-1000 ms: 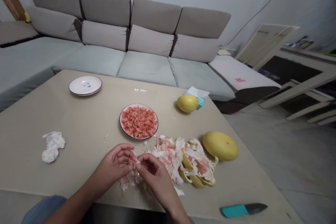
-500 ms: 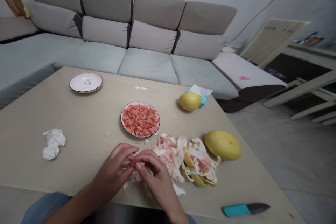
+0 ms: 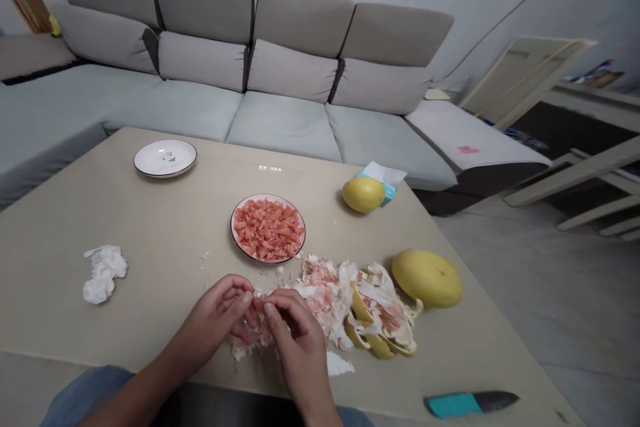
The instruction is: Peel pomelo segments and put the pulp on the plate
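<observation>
Near the table's front edge, a small piece of pink pomelo flesh [image 3: 258, 304] is between the fingertips of both hands. My right hand [image 3: 298, 333] pinches its right side between thumb and fingers. On its left side, my left hand [image 3: 220, 313] has curled fingers with the thumb close against the piece. Below the hands lie pink and white scraps [image 3: 250, 343], partly hidden. Just beyond is a black-rimmed white plate [image 3: 234, 240] heaped with peeled pomelo pieces [image 3: 270, 229]. To the right of my right hand spreads a pile of pomelo peel and membrane [image 3: 360, 307].
Two whole yellow pomelos, one nearer [image 3: 427, 278] and one farther [image 3: 363, 194], sit on the right, the farther beside a tissue pack [image 3: 393, 190]. A turquoise-handled knife [image 3: 473, 403] lies front right. Crumpled tissue [image 3: 105, 273] and another white plate [image 3: 165, 159] are on the left.
My left hand's fingers have shifted slightly left and opened a little, so more of the pink piece shows. The right hand keeps its pinch. Plates and peel stay put.
</observation>
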`<state>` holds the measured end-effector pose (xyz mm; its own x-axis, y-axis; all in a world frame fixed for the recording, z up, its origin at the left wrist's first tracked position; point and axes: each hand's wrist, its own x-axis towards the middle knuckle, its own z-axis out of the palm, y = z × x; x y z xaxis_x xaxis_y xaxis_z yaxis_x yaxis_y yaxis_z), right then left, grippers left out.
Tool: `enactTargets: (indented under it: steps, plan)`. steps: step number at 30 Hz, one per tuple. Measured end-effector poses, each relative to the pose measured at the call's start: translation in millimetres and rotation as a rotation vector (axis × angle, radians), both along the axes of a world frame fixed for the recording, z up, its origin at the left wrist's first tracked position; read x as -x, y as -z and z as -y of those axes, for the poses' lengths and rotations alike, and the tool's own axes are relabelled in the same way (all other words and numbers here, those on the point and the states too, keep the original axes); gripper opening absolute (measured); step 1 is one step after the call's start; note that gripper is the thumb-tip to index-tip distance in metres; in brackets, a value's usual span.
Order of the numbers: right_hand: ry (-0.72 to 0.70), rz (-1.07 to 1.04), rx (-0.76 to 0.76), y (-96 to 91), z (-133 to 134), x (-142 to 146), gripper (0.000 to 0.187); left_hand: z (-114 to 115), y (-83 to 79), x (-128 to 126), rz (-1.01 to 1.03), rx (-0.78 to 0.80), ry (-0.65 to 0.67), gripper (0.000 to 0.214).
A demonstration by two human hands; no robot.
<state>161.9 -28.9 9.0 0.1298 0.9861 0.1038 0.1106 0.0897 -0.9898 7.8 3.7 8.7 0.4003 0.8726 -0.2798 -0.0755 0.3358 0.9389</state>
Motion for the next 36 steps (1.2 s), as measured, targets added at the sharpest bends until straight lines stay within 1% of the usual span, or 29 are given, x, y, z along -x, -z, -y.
enactTargets:
  steps: [1,3,6,9,18,21,24,28,32,36]
  plan:
    - [0.001,0.011,-0.015,0.8,0.8,1.3,0.012,0.3,0.0,-0.8,0.057,0.026,0.007,0.030]
    - [-0.023,0.016,-0.028,2.5,2.0,3.7,0.011,0.8,1.6,-2.1,0.103,0.024,-0.018,0.034]
    - [-0.053,-0.006,-0.022,4.5,2.9,6.3,0.011,1.4,5.5,-3.3,0.100,-0.009,-0.072,0.034]
    - [-0.047,-0.035,-0.007,5.1,2.7,7.3,0.010,1.5,6.7,-3.5,0.107,-0.028,-0.102,0.030]
    - [-0.018,-0.084,0.117,9.1,7.8,6.6,0.024,-1.7,-0.2,-3.3,0.102,0.006,-0.170,0.029]
    - [0.014,-0.072,0.115,9.2,8.8,7.1,0.026,-2.2,-3.3,-3.1,0.102,0.020,-0.194,0.029]
    - [0.007,-0.090,0.123,8.3,7.6,7.6,0.028,-2.2,-5.2,-3.0,0.094,0.024,-0.223,0.030]
    - [-0.026,-0.140,0.164,5.7,5.3,7.6,0.025,0.2,-3.0,-3.5,0.063,-0.026,-0.207,0.029]
    - [-0.004,-0.049,0.126,3.4,3.8,6.2,0.018,2.8,0.7,-4.0,0.050,-0.067,-0.174,0.025]
    - [-0.011,-0.071,0.119,4.3,3.6,5.1,0.019,0.5,1.0,-3.1,0.060,-0.047,-0.155,0.028]
